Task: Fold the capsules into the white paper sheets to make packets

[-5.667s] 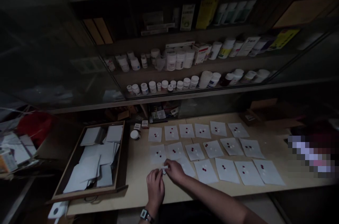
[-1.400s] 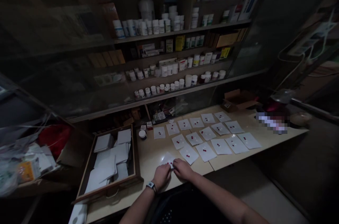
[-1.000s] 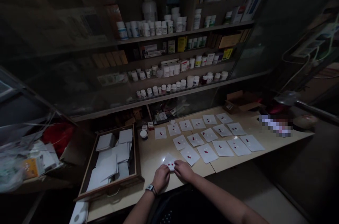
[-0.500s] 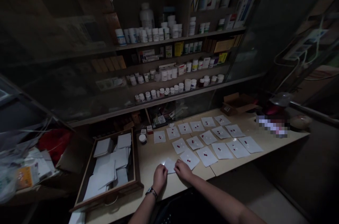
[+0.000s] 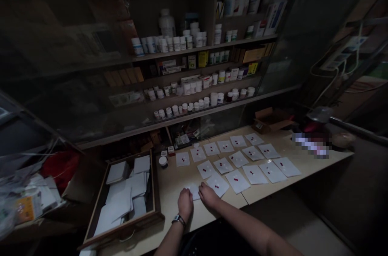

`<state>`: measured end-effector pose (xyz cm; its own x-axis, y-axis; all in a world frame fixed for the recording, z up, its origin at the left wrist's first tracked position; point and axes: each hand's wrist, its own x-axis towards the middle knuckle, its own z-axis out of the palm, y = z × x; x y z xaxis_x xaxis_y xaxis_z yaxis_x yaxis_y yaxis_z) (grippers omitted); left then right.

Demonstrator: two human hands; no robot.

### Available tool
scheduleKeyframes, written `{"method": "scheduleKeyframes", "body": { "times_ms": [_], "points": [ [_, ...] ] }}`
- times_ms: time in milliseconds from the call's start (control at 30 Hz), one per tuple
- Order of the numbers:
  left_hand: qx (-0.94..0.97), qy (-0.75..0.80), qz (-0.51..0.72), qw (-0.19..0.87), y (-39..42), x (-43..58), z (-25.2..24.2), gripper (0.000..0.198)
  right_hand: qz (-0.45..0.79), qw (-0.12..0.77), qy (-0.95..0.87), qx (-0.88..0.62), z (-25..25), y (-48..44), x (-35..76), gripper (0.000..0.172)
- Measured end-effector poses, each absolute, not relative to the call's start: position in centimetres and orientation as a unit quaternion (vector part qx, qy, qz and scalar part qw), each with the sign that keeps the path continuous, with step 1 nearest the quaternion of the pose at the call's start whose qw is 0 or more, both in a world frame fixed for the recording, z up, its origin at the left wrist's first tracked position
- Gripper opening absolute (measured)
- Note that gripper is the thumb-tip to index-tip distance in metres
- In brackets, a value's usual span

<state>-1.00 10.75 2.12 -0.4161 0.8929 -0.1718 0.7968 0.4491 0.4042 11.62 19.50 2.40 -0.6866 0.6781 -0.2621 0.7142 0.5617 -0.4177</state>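
Observation:
Between my two hands lies a white paper square [image 5: 195, 192] on the counter. My left hand [image 5: 185, 200], with a watch [image 5: 178, 219] on its wrist, is closed at the paper's left edge. On the opposite edge my right hand [image 5: 209, 195] pinches the paper with curled fingers. To the right several more white paper squares [image 5: 238, 181] lie flat in rows, each bearing small dark red pills and some pale ones. The nearest sheet, with red pills [image 5: 216, 186], is just beyond my right hand. Whatever lies on the paper I hold is hard to make out.
An open wooden drawer [image 5: 157, 203] full of white paper stands at the left. A white-capped bottle [image 5: 163, 162] and small boxes [image 5: 171, 151] sit behind. Medicine shelves [image 5: 194, 50] rise at the back; a cardboard box [image 5: 269, 119] stands at the far right.
Both hands stay at the same paper square, with only slight shifts of the fingers. The view has tilted a little; the sheets with pills lie as before.

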Motion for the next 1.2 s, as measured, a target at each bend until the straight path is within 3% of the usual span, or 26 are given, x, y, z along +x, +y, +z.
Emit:
{"method": "scheduleKeyframes", "body": {
  "times_ms": [267, 400, 567, 800, 1200],
  "points": [
    [0.648, 0.747, 0.124, 0.081, 9.0, -0.9, 0.4, 0.047, -0.228, 0.054, 0.891, 0.389, 2.3, 19.5, 11.1, 0.03],
    [0.708, 0.695, 0.081, 0.095, 8.0, -0.5, -0.3, 0.04, -0.222, 0.046, 0.89, 0.395, 2.0, 19.6, 11.1, 0.027],
    [0.695, 0.711, 0.043, 0.1, 8.1, 0.3, -0.3, 0.046, -0.19, 0.016, 0.932, 0.308, 0.8, 19.4, 11.8, 0.03],
    [0.71, 0.7, 0.006, 0.074, 7.8, 0.5, -0.3, 0.052, -0.163, -0.017, 0.971, 0.176, -1.8, 19.2, 13.9, 0.049],
    [0.719, 0.676, 0.002, 0.161, 7.5, -2.1, 1.6, 0.062, -0.241, -0.015, 0.958, 0.155, 1.4, 19.1, 14.9, 0.053]
  ]
}}
